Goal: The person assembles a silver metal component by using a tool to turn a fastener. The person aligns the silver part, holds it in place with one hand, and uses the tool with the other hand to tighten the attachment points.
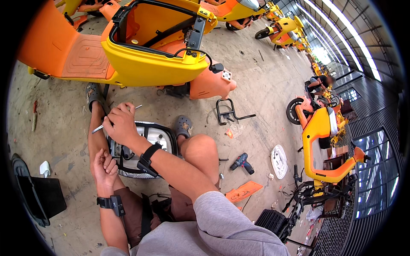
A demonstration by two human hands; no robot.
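Note:
My right hand (121, 124) is closed around a slim silver metal rod-like tool (99, 128), whose ends stick out on both sides of the fist. Nearer to me, my left hand (104, 165) has its fingers curled toward the palm; whatever lies inside them, if anything, is hidden. Between my legs sits what looks like an upturned scooter seat (161, 137), with a pale underside, a black rim and dark metal fittings. My right forearm crosses over it and covers part of it. Both hands are at its left side.
A yellow and orange scooter body (153, 64) with an open compartment stands ahead. On the floor lie a black metal bracket (224, 113), a cordless drill (242, 163), a white plastic part (279, 162), an orange panel (244, 191), a screwdriver (34, 115) and a black bin (38, 196). More scooters (318, 145) stand right.

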